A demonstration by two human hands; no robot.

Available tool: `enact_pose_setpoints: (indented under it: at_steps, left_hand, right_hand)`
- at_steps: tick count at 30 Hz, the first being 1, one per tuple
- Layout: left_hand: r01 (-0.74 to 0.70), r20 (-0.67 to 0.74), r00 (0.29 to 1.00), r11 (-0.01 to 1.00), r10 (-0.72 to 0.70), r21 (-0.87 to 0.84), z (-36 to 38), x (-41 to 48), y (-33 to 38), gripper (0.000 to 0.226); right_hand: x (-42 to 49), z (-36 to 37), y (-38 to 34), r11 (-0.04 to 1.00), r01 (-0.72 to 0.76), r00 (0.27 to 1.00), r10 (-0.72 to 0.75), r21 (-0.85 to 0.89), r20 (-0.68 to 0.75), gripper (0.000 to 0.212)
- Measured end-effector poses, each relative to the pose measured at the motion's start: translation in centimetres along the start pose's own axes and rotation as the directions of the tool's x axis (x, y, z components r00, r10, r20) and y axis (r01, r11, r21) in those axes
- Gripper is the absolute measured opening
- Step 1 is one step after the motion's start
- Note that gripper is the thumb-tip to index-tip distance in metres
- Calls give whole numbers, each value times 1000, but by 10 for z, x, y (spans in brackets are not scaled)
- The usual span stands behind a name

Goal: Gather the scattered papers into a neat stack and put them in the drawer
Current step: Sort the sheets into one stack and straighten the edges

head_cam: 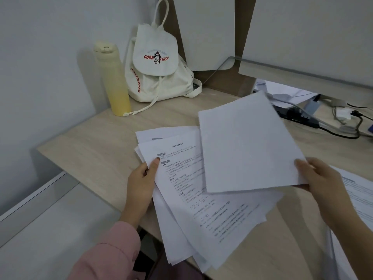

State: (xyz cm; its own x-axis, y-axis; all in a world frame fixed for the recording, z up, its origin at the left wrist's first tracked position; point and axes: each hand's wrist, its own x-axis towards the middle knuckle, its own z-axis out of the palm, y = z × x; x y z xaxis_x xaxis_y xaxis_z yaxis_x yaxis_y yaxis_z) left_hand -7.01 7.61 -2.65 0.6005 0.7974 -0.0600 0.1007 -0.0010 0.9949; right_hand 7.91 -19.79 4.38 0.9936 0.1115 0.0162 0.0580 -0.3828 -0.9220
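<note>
A loose, fanned pile of printed papers (201, 209) hangs over the front edge of the light wood desk (105, 142). My left hand (141, 184) grips the pile at its left edge, thumb on the top printed sheet. My right hand (321, 182) pinches the lower right corner of a blank white sheet (248, 144), held lifted and tilted above the pile. More printed papers (359, 195) lie on the desk at the far right, partly behind my right arm. No drawer is in view.
A yellow bottle (114, 81) and a white drawstring backpack (159, 65) stand at the back left by the wall. A monitor (314, 43) overhangs the back right, with cables (314, 120) and small items beneath it. A white surface (50, 229) lies lower left.
</note>
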Motion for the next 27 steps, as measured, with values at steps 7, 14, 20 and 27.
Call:
enact_pose_setpoints:
  at_steps: [7, 14, 20, 27]
  left_hand:
    - [-18, 13, 1000, 1000, 18, 2, 0, 0, 0, 23]
    - [-58, 39, 998, 997, 56, 57, -1, 1, -5, 29]
    - [-109, 75, 992, 993, 105, 46, -3, 1, -6, 62]
    - [-88, 67, 994, 992, 82, 94, -3, 7, -13, 64]
  right_hand:
    - [-7, -5, -37, 619, 570, 693, -716, -541, -89, 24]
    - [-45, 42, -20, 179, 836, 393, -855, -519, 339, 31]
    - [-74, 73, 16, 246, 897, 422, -728, -368, 540, 24]
    - [-87, 90, 23, 479, 822, 566, -632, -307, 529, 27]
